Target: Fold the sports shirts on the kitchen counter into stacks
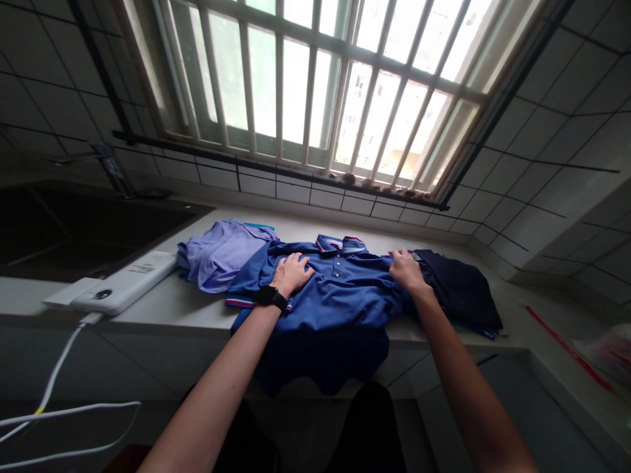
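Head view: the counter (192,310) bears a blue polo shirt (340,289), front up, collar at the far side, its hem hanging over the near edge, presumably because the surface is too shallow. Dark folded clothes (456,289) and lilac garments (227,253) flank it, probably set aside to leave it room. The left hand (292,272) lies flat on the chest, fingers slightly spread, gripping nothing apparent; the right hand (405,268) curls at the opposite shoulder, its hold on cloth indiscernible.

The left hand (292,273) hides some of the blue shirt (340,292), while the left edge crops the sink (103,230).
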Tool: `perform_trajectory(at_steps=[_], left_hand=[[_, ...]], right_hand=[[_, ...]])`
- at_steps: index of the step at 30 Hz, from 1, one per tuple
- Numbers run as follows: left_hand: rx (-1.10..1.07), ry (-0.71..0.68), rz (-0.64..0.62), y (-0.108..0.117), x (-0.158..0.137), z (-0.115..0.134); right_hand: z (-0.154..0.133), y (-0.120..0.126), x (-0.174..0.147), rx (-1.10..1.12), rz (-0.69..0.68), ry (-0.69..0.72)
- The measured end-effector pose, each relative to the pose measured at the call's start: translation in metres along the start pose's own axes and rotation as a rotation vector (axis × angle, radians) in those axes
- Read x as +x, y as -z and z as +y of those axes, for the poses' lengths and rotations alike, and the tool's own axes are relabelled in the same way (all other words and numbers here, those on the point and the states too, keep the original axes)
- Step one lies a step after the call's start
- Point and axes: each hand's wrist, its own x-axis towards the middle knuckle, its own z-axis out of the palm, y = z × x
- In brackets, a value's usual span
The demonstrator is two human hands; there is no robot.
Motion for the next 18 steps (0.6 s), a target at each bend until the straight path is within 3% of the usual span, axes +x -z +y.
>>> perform_trajectory(at_steps=[3, 7, 13, 18], left_hand=[[0.005, 0.012, 0.009, 0.002, -0.001, 0.000], [0.033, 0.033, -0.027, 0.010, -0.004, 0.003], [0.064, 0.067, -0.044, 0.022, -0.004, 0.006], [0.096, 0.093, -0.044, 0.027, -0.006, 0.007]], right_hand=[[-0.042, -0.015, 0.009, 0.127, -0.200, 0.180], [-0.084, -0.041, 0.024, 0.123, -0.403, 0.106], [-0.094, -0.065, 0.042, 0.208, -0.318, 0.194], [-0.102, -0.054, 0.029, 0.262, -0.315, 0.150]])
